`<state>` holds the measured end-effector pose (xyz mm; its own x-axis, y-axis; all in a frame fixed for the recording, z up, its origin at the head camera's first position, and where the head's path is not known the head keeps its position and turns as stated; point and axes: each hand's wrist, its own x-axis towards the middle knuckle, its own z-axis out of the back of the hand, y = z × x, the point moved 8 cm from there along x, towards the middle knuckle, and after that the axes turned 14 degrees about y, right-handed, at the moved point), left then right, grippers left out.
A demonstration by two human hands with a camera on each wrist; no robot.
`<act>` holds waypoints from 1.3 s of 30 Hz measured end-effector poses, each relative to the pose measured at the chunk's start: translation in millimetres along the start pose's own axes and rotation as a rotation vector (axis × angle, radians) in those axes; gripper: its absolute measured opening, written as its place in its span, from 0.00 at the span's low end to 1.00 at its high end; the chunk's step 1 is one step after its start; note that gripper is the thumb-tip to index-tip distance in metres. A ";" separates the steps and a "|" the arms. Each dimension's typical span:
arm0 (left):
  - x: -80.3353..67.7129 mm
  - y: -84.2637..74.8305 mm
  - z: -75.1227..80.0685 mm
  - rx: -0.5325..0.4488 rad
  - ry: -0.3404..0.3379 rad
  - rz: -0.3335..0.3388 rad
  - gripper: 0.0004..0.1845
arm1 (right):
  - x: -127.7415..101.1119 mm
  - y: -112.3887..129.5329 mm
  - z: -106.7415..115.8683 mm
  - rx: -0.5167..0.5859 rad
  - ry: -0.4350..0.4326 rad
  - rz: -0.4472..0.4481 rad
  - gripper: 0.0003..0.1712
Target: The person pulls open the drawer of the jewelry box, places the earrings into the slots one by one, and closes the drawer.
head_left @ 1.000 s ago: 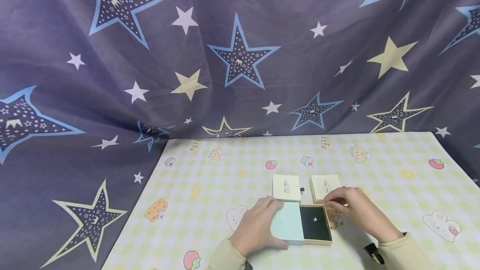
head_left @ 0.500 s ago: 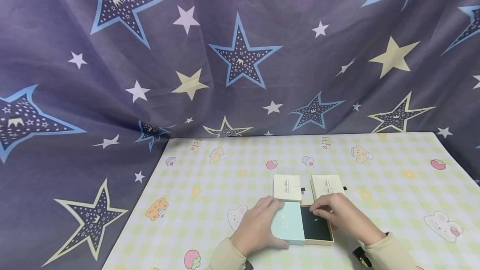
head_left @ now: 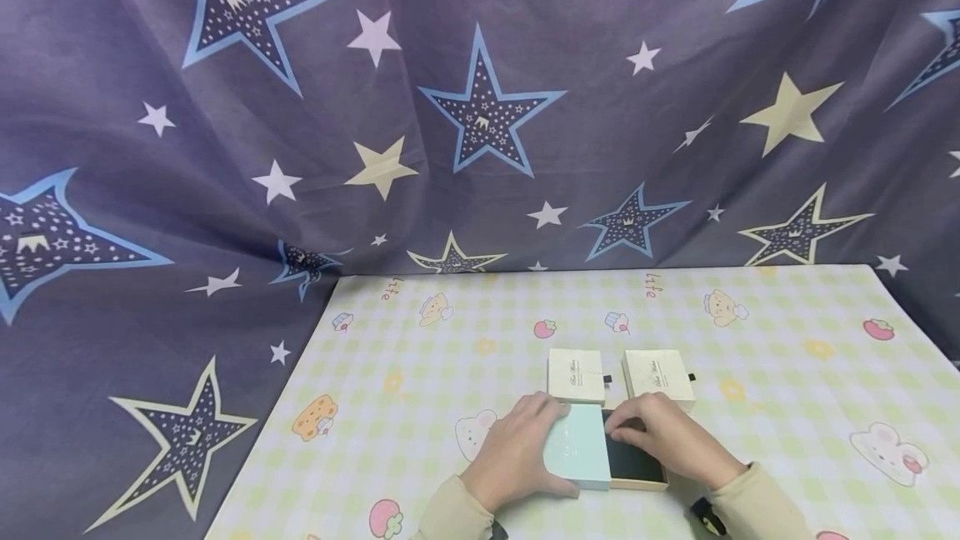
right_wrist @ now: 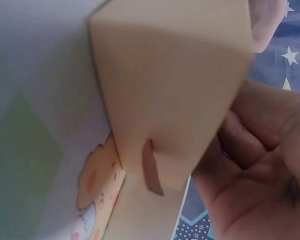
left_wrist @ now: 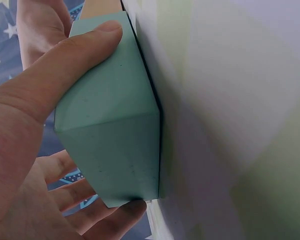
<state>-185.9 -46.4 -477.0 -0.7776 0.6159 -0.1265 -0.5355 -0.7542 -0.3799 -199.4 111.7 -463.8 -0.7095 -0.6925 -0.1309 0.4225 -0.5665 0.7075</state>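
My left hand [head_left: 517, 450] grips a mint-green box sleeve [head_left: 577, 448], thumb on the near side and fingers on the far side. Out of the sleeve's right end sticks a tan drawer [head_left: 639, 485] with a black insert [head_left: 633, 467]. Over that insert is my right hand [head_left: 671, 436], its fingertips close to the sleeve's edge. Whether they pinch anything is hidden. A small ribbon pull [right_wrist: 151, 170] hangs from the drawer's end in the right wrist view. The left wrist view shows the sleeve's plain green end [left_wrist: 112, 160] resting low on the table.
Two small cream gift boxes with black tabs stand just behind: a left box [head_left: 576, 373] and a right box [head_left: 660, 375]. A checked cartoon cloth [head_left: 420, 357] covers the table. A star-patterned curtain [head_left: 570, 148] hangs behind and at the sides.
My right hand has moved left from the drawer's right edge to over the black insert. A small star-shaped piece seen on the insert before is no longer visible. The left hand stays put.
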 end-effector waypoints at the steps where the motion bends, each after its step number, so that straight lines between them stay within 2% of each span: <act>1: 0.0 -0.1 -0.1 0.001 0.000 0.000 0.51 | 0.3 -0.8 -0.4 0.014 0.003 -0.001 0.05; 6: -0.4 -1.0 0.9 0.004 -0.004 0.005 0.51 | 2.3 -2.5 -1.4 0.063 -0.008 0.006 0.04; 18: 1.2 -0.1 -0.7 -0.001 0.005 0.010 0.51 | 5.2 -5.3 -0.8 0.001 -0.096 -0.087 0.08; 32: 0.3 -1.3 1.9 0.010 -0.008 0.004 0.51 | 7.0 -2.7 -0.9 -0.035 -0.120 -0.112 0.10; 39: 0.3 -0.7 0.1 0.000 0.002 0.004 0.51 | 2.1 -3.1 0.1 0.004 -0.089 -0.089 0.04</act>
<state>-185.8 -45.7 -476.7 -0.7792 0.6131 -0.1300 -0.5322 -0.7568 -0.3795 -202.2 112.0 -466.1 -0.7917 -0.5967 -0.1312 0.3535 -0.6225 0.6983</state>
